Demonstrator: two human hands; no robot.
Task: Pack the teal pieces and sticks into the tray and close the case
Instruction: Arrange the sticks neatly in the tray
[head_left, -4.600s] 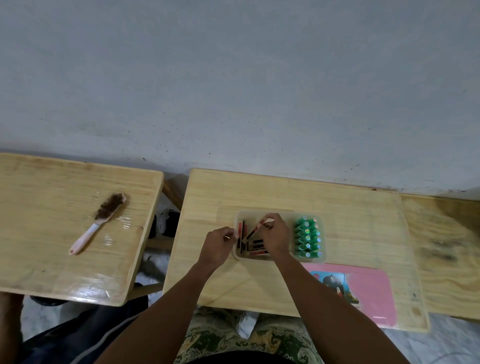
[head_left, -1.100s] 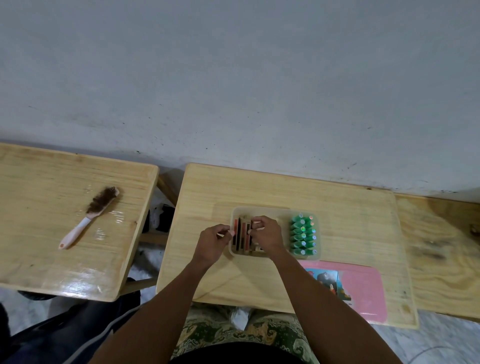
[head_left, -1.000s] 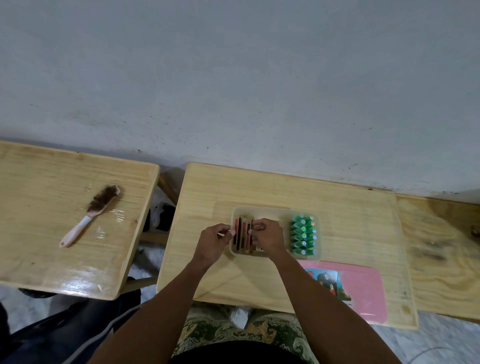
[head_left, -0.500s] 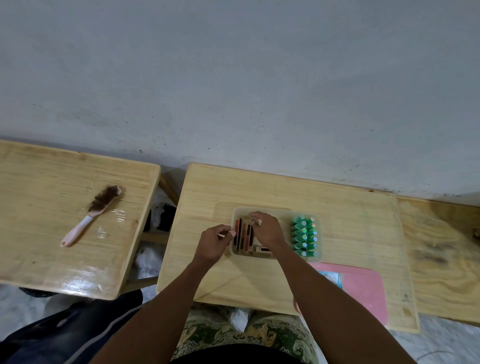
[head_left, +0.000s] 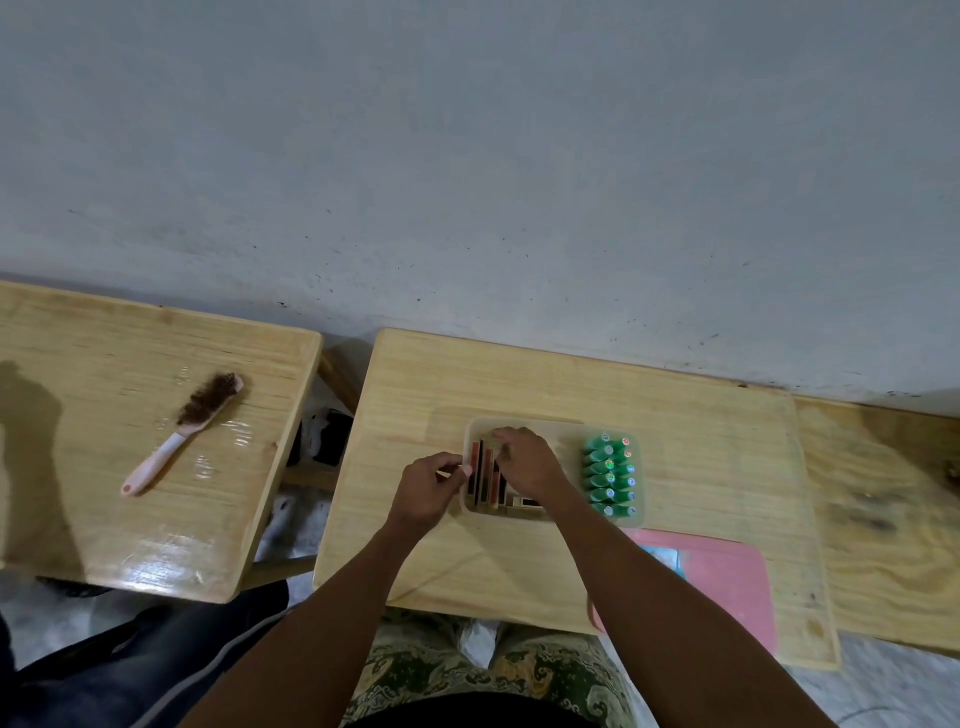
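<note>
Inside tray (head_left: 644, 499), teal pieces (head_left: 607, 475) right, sticks (head_left: 485, 475) left

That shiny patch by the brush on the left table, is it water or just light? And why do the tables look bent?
Head view: the patches beside the brush and near the left table's front edge look like glare on glossy wood, though wetness cannot be excluded. Head view: a soft shadow falls at far left. Head view: the wide lens curves the edges.
</note>
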